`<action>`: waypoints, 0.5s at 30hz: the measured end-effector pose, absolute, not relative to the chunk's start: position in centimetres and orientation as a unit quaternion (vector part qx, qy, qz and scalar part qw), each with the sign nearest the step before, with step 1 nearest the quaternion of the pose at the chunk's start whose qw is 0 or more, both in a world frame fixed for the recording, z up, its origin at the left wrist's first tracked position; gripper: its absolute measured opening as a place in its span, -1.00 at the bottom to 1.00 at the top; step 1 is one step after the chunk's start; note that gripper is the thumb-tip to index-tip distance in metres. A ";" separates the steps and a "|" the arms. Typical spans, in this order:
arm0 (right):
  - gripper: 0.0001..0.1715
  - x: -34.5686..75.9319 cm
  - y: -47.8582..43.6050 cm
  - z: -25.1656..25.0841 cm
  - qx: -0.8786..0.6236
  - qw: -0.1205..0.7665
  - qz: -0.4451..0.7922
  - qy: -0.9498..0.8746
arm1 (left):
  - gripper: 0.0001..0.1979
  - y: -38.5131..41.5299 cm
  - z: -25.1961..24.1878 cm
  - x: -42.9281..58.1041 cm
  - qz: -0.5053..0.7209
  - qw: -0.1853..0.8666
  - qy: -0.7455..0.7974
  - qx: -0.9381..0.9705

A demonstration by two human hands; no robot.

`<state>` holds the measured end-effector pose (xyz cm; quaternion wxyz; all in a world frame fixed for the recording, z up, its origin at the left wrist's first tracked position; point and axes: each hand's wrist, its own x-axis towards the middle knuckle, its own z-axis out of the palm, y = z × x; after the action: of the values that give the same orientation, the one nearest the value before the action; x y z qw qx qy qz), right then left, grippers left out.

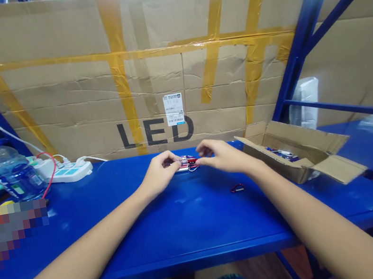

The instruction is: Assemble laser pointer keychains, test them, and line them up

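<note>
- We have a taped cardboard sheet (74, 96) printed "LED" behind a blue steel shelf frame (307, 27); one sheet, frame continues both sides.
- Blue tabletop (186, 221) carries everything below. Looks smooth and glossy, so we'd expect small metal parts to slide on it.
- We count one open cardboard box (296, 137), right side of the tabletop, flaps out. Inside: a pile of metal clips (281, 151), count hidden.
- One water bottle (12, 177), far left, blue cap.
- One power strip (70, 173) beside the bottle, with a red cable (50, 168) looping near it.
- Two hands, both the person's own; no co-worker's in view. Left hand (159, 173) and right hand (220, 155) meet at mid-table, near the far edge.
- Left fingers (176, 163) and right fingers (202, 161) curl in, tips pinching the carabiner cluster (185, 162) from opposite sides. Grip force unknown.
- Cluster sits between the hands, just above the tabletop or resting on it; we can't tell which. Red and silver, at least two pieces, exact count hidden.
- One loose carabiner (237, 188), red, lies on the tabletop between right hand and box.
- Handling: we judge these light, stiff, small. Take hold by the solid spine, clear of the gate.
</note>
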<state>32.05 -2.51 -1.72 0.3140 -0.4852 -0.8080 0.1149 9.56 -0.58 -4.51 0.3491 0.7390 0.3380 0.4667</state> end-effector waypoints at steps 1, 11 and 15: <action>-0.74 32.9 -2.7 -1.1 -0.524 0.286 0.119 -0.793 | -0.88 -0.6 -4.3 9.4 0.482 0.354 0.333 0.729; -0.71 35.4 -4.3 -0.1 -0.587 -0.115 0.362 -0.715 | -0.88 -0.4 -4.2 9.3 0.539 0.417 0.306 0.664; -0.73 33.1 -4.4 -1.0 -0.599 -0.087 0.304 -0.736 | -0.89 -0.4 -4.3 9.4 0.537 0.426 0.308 0.659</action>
<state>33.10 -4.40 -1.04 -0.0867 -0.5987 -0.7360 0.3040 9.41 -0.40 -4.33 0.4261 0.6594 0.3083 0.5373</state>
